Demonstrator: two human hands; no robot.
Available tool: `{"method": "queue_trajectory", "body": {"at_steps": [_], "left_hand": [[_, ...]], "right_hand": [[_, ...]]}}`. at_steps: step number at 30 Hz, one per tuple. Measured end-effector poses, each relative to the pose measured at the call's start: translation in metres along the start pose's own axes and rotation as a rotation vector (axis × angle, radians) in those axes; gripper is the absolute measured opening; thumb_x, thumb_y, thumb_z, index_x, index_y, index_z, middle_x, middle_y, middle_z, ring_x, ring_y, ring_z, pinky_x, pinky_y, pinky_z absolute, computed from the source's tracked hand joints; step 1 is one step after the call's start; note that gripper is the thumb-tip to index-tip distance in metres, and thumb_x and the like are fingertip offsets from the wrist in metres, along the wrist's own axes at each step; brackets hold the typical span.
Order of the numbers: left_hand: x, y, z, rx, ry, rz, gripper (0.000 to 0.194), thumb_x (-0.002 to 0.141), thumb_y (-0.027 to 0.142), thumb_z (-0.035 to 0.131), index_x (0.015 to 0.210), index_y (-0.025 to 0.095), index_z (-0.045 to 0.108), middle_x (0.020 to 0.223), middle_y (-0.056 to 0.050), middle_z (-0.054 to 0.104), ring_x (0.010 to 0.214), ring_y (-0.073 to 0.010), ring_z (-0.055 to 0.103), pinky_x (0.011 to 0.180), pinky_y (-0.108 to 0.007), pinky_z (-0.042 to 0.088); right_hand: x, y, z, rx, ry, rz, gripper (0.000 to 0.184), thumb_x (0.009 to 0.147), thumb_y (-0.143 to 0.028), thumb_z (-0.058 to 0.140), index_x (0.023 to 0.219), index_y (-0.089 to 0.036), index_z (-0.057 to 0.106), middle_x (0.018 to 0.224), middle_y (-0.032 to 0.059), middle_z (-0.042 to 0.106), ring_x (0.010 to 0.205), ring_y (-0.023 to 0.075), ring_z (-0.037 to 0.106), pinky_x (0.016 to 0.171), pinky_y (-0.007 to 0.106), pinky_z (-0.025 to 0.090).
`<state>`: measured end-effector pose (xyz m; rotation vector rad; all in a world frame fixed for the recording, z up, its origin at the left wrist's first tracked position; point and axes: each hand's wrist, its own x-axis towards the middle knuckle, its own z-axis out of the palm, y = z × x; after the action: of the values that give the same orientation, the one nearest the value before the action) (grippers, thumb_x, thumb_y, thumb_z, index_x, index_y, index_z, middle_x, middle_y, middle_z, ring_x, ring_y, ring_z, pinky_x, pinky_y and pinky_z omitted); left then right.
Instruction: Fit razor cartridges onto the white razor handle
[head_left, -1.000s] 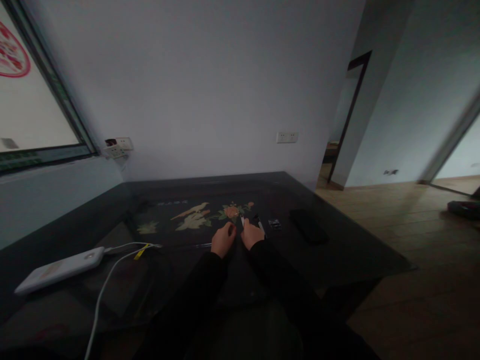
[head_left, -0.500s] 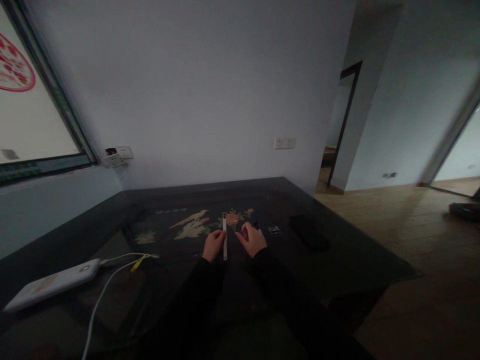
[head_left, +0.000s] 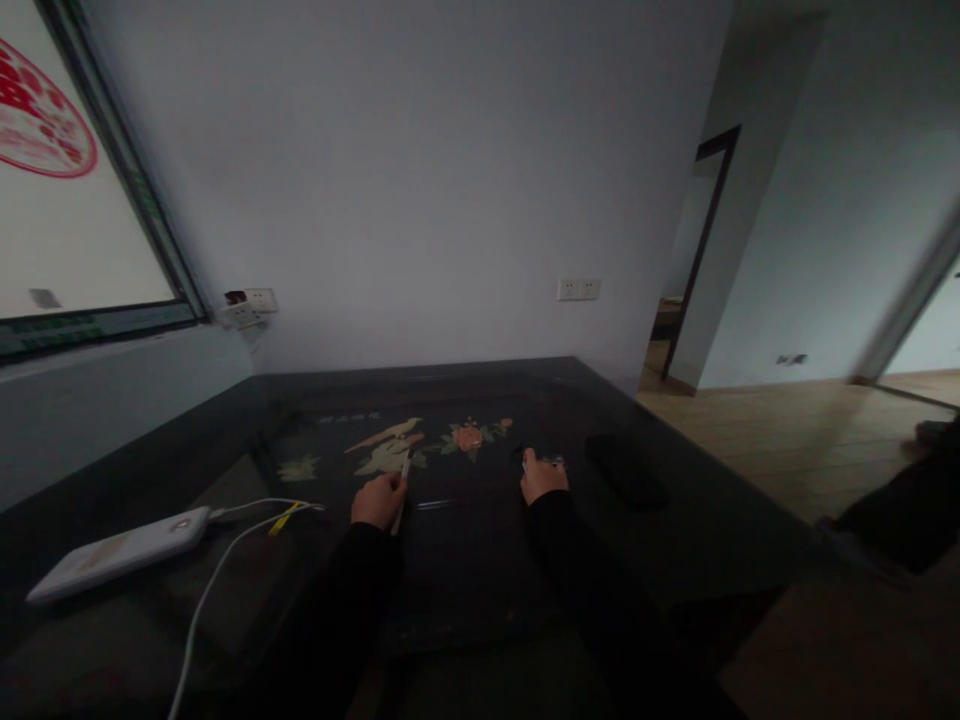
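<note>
My left hand is closed around a thin pale stick-like tool that points away from me over the dark table. My right hand rests further right with its fingers curled, touching a small dark object that I cannot make out. Between the hands lies a faint thin strip on the tabletop. Behind them the table carries a painted bird and flower design.
A white power bank with a white cable lies at the left. A dark flat object sits right of my right hand. Wall sockets, a doorway, and a dark shape on the floor at far right.
My hands have moved apart: the left went left with the pale tool, now tilted away, and the right went right to the small dark object. A dark shape entered at far right.
</note>
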<state>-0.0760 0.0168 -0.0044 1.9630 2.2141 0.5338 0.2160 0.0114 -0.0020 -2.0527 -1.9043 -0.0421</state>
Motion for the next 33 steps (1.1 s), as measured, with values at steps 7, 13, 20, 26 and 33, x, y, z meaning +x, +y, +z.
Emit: {"method": "queue_trajectory", "body": {"at_steps": [7, 13, 20, 26, 33], "left_hand": [[-0.001, 0.005, 0.0, 0.076, -0.055, 0.001, 0.033, 0.086, 0.041, 0.041, 0.077, 0.023, 0.067, 0.088, -0.007, 0.072, 0.086, -0.0238, 0.066, 0.066, -0.028, 0.042], [-0.001, 0.003, -0.001, 0.138, -0.056, 0.0, 0.039, 0.087, 0.045, 0.038, 0.081, 0.022, 0.069, 0.095, -0.01, 0.072, 0.093, -0.0258, 0.066, 0.072, -0.031, 0.043], [-0.001, 0.002, -0.004, 0.163, -0.053, -0.016, 0.042, 0.087, 0.048, 0.036, 0.083, 0.021, 0.067, 0.099, -0.012, 0.071, 0.095, -0.0273, 0.065, 0.074, -0.034, 0.045], [-0.001, 0.002, -0.005, 0.169, -0.062, 0.017, 0.039, 0.088, 0.046, 0.037, 0.082, 0.02, 0.064, 0.095, -0.01, 0.071, 0.092, -0.024, 0.065, 0.07, -0.03, 0.044], [-0.004, 0.004, -0.007, 0.164, 0.007, 0.06, 0.034, 0.089, 0.043, 0.038, 0.087, 0.018, 0.061, 0.097, -0.012, 0.069, 0.094, -0.026, 0.064, 0.071, -0.031, 0.043]], "right_hand": [[-0.009, -0.056, -0.004, 0.095, -0.074, -0.149, 0.027, 0.085, -0.02, 0.046, 0.11, -0.027, 0.052, 0.096, 0.003, 0.071, 0.091, 0.019, 0.065, 0.072, 0.03, 0.033], [-0.025, -0.129, 0.013, 0.123, -0.123, -0.268, 0.023, 0.083, -0.021, 0.048, 0.103, -0.021, 0.058, 0.096, 0.0075, 0.071, 0.092, 0.0214, 0.065, 0.079, 0.033, 0.035], [-0.03, -0.139, 0.022, 0.109, -0.133, -0.254, 0.03, 0.083, -0.018, 0.047, 0.111, -0.013, 0.056, 0.1, 0.0152, 0.07, 0.094, 0.0258, 0.066, 0.084, 0.039, 0.037], [-0.019, -0.134, 0.026, 0.128, -0.167, -0.295, 0.03, 0.084, -0.023, 0.05, 0.114, -0.017, 0.055, 0.093, 0.0123, 0.071, 0.086, 0.024, 0.067, 0.076, 0.035, 0.04], [0.014, -0.015, -0.008, 0.199, 0.093, -0.201, 0.036, 0.085, -0.038, 0.056, 0.118, -0.023, 0.056, 0.117, 0.0098, 0.059, 0.112, 0.0251, 0.052, 0.087, 0.035, 0.038]]}}
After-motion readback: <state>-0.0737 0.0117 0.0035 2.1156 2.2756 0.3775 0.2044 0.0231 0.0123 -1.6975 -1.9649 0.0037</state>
